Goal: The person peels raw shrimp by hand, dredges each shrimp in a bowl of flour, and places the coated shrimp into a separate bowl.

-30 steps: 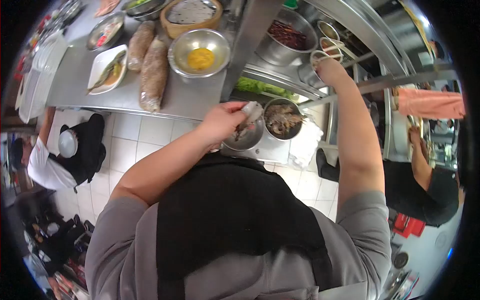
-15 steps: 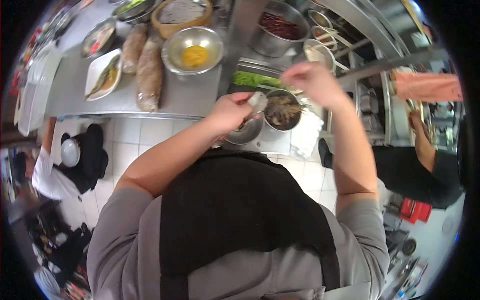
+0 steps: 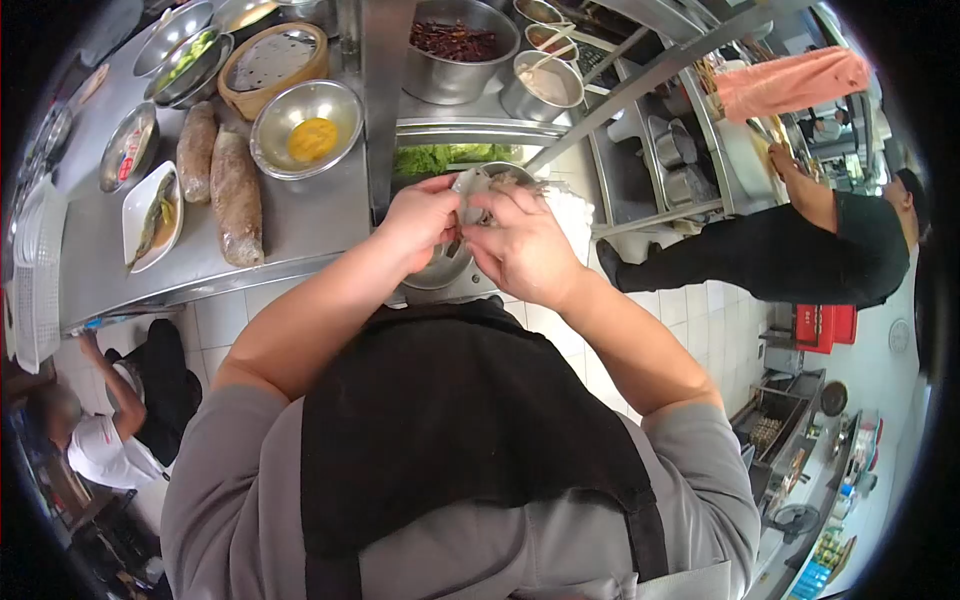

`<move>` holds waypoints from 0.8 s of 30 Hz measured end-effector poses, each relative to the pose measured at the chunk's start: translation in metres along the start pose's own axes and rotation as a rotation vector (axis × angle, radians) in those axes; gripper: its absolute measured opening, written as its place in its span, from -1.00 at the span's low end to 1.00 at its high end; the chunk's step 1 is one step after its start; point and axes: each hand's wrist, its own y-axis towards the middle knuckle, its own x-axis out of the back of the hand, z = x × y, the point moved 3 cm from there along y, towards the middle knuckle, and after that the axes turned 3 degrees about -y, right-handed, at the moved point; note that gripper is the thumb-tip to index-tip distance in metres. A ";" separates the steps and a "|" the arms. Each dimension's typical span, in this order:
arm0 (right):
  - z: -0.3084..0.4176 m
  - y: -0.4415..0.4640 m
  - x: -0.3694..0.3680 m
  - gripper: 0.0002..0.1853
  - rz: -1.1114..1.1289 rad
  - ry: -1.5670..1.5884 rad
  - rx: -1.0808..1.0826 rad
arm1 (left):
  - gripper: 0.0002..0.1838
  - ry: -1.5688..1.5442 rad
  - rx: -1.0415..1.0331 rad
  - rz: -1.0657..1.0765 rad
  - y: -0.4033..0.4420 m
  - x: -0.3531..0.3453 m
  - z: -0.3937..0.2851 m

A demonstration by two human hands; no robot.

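Observation:
My left hand (image 3: 415,222) is closed around a greyish, translucent piece (image 3: 468,186) that looks like a raw shrimp. Close against it, my right hand (image 3: 525,245) has its fingers bent and pinched at the same piece; the fingertips partly hide it. Below the hands, a steel bowl (image 3: 436,274) shows only in part. Behind my right hand is a second steel bowl (image 3: 513,168), mostly covered, with brownish-grey scraps. Green leaves (image 3: 440,157) lie just beyond, and a white plastic sheet or cloth (image 3: 572,212) is at the right.
On the left counter (image 3: 310,225) are a bowl of yellow egg (image 3: 313,138), two wrapped rolls (image 3: 236,200), a white dish (image 3: 150,222) and a bamboo steamer (image 3: 272,65). A pot of dried chillies (image 3: 460,45) stands ahead. One co-worker (image 3: 790,235) is at the right, another (image 3: 110,430) at the lower left.
My right hand has come down and left from above the second bowl to meet my left hand at the piece. The view has shifted, moving the surroundings to the left.

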 end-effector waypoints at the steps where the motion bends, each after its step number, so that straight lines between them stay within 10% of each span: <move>1: -0.004 -0.007 0.003 -0.85 -0.019 0.021 -0.039 | -0.60 0.036 -0.008 0.015 0.004 0.000 0.000; 11: -0.060 -0.101 0.017 -0.95 -0.052 0.093 -0.587 | -0.53 0.590 -0.060 0.090 0.058 -0.004 0.010; 17: -0.077 -0.143 -0.021 -0.90 0.049 0.184 -0.734 | -0.51 1.073 -0.611 0.236 0.112 -0.004 0.036; 24: -0.088 -0.166 -0.076 -0.84 0.331 0.311 -0.816 | -0.62 1.140 -0.454 -0.054 0.073 0.047 0.039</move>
